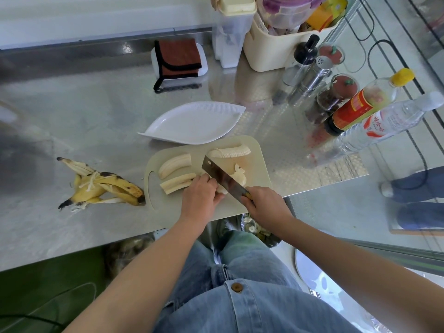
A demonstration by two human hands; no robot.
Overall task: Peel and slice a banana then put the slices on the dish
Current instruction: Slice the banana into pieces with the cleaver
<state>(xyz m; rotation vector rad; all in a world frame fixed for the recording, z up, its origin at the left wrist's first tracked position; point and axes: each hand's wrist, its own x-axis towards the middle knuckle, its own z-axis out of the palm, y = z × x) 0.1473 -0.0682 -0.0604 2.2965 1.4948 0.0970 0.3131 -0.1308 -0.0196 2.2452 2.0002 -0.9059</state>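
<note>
Between the two hands, on a pale cutting board [257,167], the knife [222,176] slants across a banana piece [222,190]. The left hand [200,198] curls its fingers over that piece and pins it. The right hand [265,206] is wrapped round the knife's handle. Two long halves [174,164] lie just beyond the left hand. Loose slices [240,176] sit on the blade's far side, and a cut row [229,152] lies further ahead. Past the board stands the white leaf-shaped dish [194,123]. The peel [103,188] lies well to the left of the left hand. Far to the right of the right hand stand a yellow-capped bottle [360,104] with a red label and a clear bottle [389,121] with a red-and-white label. The writing on both is too blurred to read. The surface [72,116] is shiny brushed steel.
</note>
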